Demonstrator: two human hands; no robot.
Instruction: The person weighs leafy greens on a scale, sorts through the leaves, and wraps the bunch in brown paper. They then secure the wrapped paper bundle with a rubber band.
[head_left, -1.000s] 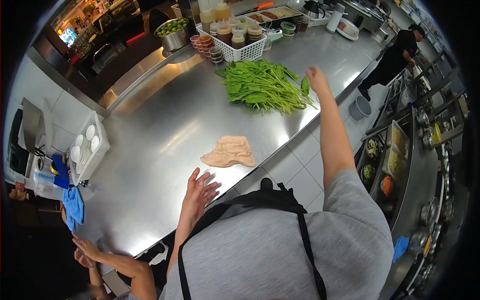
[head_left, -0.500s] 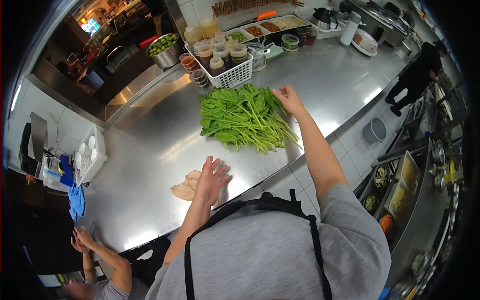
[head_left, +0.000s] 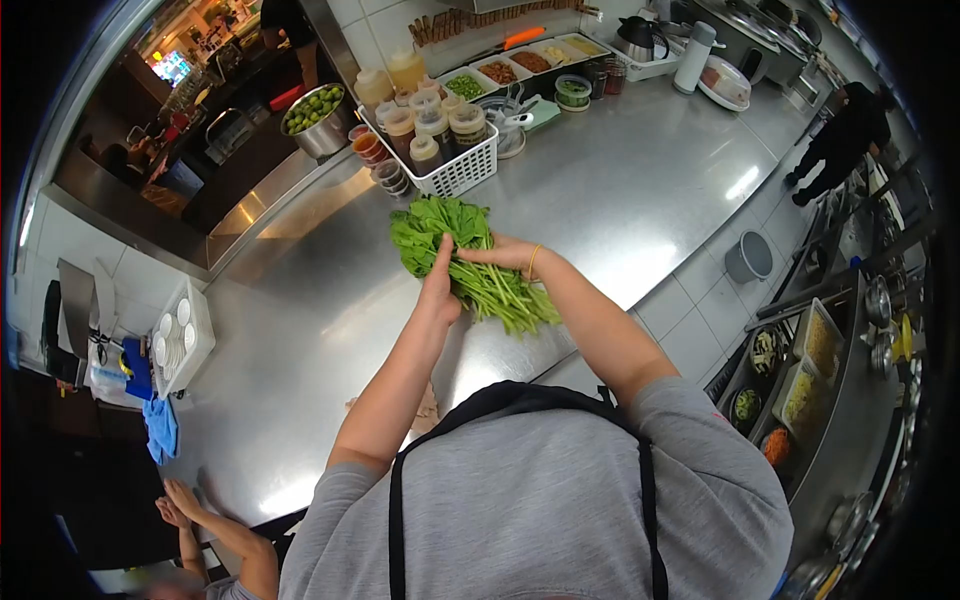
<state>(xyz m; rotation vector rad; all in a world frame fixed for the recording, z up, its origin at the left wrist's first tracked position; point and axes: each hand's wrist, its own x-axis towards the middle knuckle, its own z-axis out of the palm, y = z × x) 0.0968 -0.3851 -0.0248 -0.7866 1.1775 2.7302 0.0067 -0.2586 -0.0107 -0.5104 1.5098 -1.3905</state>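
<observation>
A bunch of leafy greens (head_left: pixel 436 222) with long pale stems lies on the steel counter (head_left: pixel 300 350), leaves toward the far left and stems toward the near right. My left hand (head_left: pixel 440 287) presses against its near-left side, fingers partly hidden among the greens. From the right, my right hand (head_left: pixel 508 254) closes over the upper side of the bunch, its fingertips close to my left thumb. Between them the hands squeeze the bunch together. Partly covered by my left forearm, a flat beige piece (head_left: pixel 427 412) that I cannot identify rests near the counter's front edge.
Beyond the greens stands a white basket (head_left: pixel 462 176) of sauce bottles, beside small stacked tubs (head_left: pixel 390 178) and a pot of green limes (head_left: pixel 318 122). A white crate (head_left: pixel 190 340) sits at left. A co-worker's hands (head_left: pixel 180 503) show lower left; another person (head_left: pixel 845 140) stands far right.
Both hands have come together on the greens, my left from near the beige piece, my right from the far-right edge. The spread-out bunch is now gathered narrower.
</observation>
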